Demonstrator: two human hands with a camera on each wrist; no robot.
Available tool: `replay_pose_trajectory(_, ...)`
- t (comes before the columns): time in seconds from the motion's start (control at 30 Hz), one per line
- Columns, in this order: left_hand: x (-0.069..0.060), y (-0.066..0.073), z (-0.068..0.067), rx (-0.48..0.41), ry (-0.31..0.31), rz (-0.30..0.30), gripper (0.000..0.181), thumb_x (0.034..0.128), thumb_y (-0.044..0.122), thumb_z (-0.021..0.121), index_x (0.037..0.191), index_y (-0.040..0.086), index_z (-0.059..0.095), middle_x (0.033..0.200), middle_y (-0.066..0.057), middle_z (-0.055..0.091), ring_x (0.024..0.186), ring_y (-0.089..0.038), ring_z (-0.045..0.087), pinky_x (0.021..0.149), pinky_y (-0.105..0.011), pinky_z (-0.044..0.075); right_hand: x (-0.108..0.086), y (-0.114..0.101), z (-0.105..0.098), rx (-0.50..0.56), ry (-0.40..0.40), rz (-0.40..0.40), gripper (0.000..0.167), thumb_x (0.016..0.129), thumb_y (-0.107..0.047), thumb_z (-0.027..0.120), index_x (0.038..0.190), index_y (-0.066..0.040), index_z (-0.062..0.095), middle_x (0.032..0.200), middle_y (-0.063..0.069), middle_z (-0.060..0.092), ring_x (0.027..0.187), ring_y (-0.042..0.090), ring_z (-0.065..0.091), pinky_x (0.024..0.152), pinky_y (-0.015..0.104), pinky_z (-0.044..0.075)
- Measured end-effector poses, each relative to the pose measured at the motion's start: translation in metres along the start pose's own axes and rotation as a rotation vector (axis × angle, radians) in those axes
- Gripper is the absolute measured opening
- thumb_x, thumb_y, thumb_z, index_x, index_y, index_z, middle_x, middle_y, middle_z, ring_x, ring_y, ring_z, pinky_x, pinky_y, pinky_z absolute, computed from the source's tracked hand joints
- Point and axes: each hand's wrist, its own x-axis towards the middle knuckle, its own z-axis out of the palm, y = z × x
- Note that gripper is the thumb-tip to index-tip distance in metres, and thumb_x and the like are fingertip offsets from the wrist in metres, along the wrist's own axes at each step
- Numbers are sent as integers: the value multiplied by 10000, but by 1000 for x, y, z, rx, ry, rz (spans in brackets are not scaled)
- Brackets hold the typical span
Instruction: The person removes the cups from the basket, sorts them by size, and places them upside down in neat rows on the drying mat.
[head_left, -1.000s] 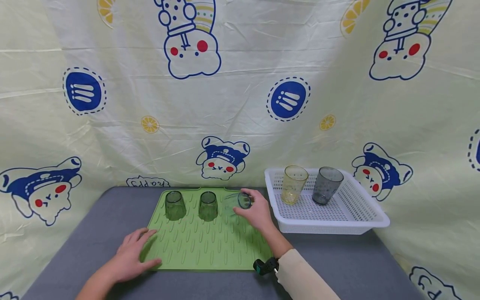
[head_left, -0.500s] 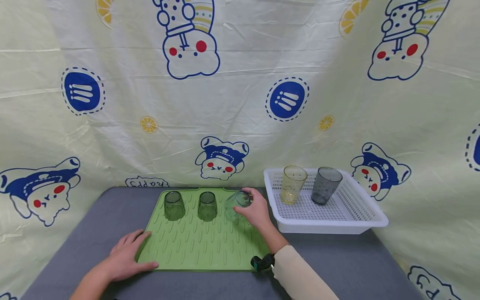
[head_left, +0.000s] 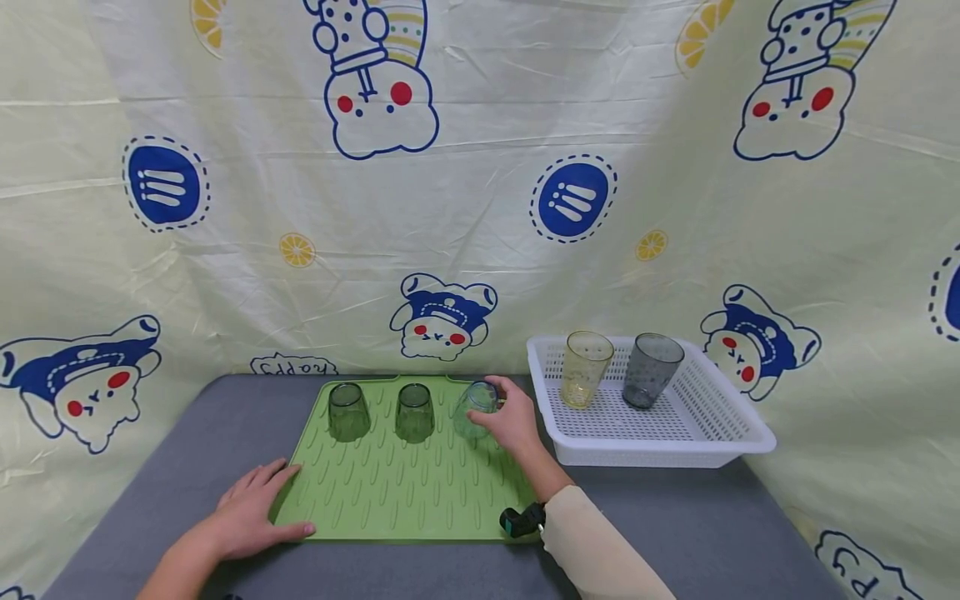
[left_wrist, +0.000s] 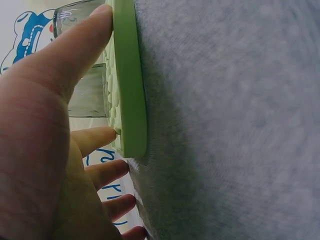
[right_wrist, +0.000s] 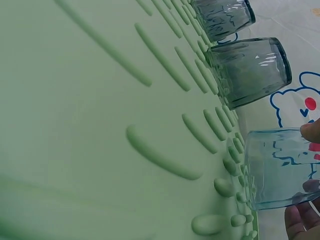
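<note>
My right hand (head_left: 517,421) grips a pale blue drinking glass (head_left: 465,419) near its base, thumb on one side and fingers on the other. Upside down, the glass has its rim against the ribbed green drying mat (head_left: 405,504), as the right wrist view shows. To its left, two dark grey-green glasses (head_left: 415,414) (head_left: 349,413) stand inverted in a row along the back of the mat. At the mat's front left corner lies my left hand (head_left: 247,512), fingers spread. Its thumb (left_wrist: 102,20) touches the mat's edge in the left wrist view.
A white perforated plastic basket (head_left: 660,454) stands right of the mat. Inside it are a yellow glass (head_left: 585,375) and a grey glass (head_left: 651,375), both rim up. A grey cloth (head_left: 637,533) covers the table; a patterned curtain (head_left: 480,192) hangs behind.
The pale blue glass has come down from a tilted pose to stand rim-down on the mat, my right hand still gripping it. My left hand has shifted slightly left along the mat's edge.
</note>
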Motion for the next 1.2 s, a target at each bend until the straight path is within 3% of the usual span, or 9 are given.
replay_pose_trajectory(0.43, 3, -2, -2, 9, -40, -22, 992, 784, 652, 766, 1505, 37, 473, 1542, -293, 423, 1383, -579, 381, 1015, -782, 355, 1, 5, 0, -12, 4, 10, 670, 777, -215, 896, 1368, -86, 609, 1281, 159, 677, 1169, 339, 653, 961, 479, 568)
replay_pose_trajectory(0.83, 3, -2, 1, 4, -23, -16, 1017, 761, 682, 768, 1503, 50, 479, 1543, -283, 427, 1387, -577, 374, 1011, -792, 345, 2, 7, 0, -30, 21, 13, 671, 781, -224, 890, 1380, -94, 618, 1272, 152, 685, 1157, 334, 645, 936, 488, 562)
replay_pose_trajectory(1.2, 3, -3, -5, 5, -30, -25, 990, 784, 655, 766, 1513, 53, 469, 1542, -290, 423, 1380, -585, 379, 979, -793, 366, 1, 8, 0, -22, 12, 32, 693, 789, -230, 887, 1403, -86, 597, 1300, 163, 668, 1178, 331, 630, 955, 493, 554)
